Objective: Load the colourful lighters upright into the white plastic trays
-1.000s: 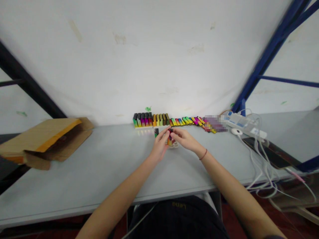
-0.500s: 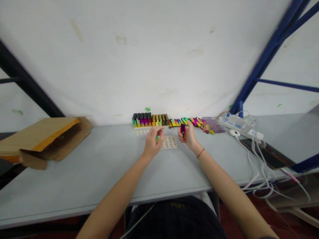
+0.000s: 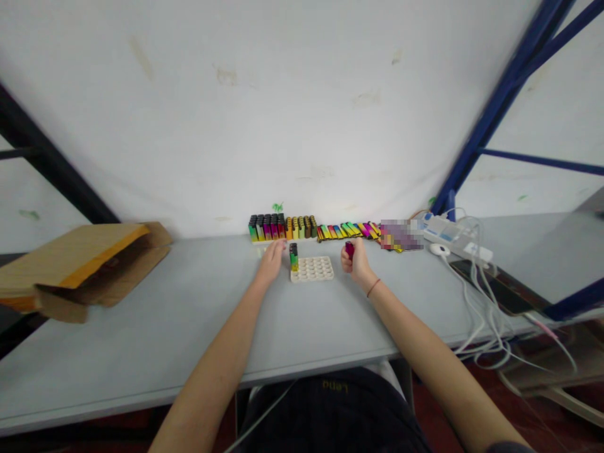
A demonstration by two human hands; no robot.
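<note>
Head view: a magenta lighter point(image 3: 350, 249) is gripped in the closed right hand point(image 3: 357, 263); the left hand point(image 3: 270, 262) is held open, empty. Between the hands a white tray point(image 3: 315, 272) is seen, a green lighter point(image 3: 293, 257) stood upright at its corner beside the left hand. Beyond, a lighter row point(image 3: 282, 226) is ranged along the wall point(image 3: 302, 126).

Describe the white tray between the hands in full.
The white tray is a rounded, plastic-looking rectangle, its top a grid of round wells. It lies flat on the grey table, before the row of lighters. A green-and-black lighter stands upright in its far left corner; the other wells look empty. The left hand and the right hand, holding a magenta lighter, flank it, apparently not touching.
</note>
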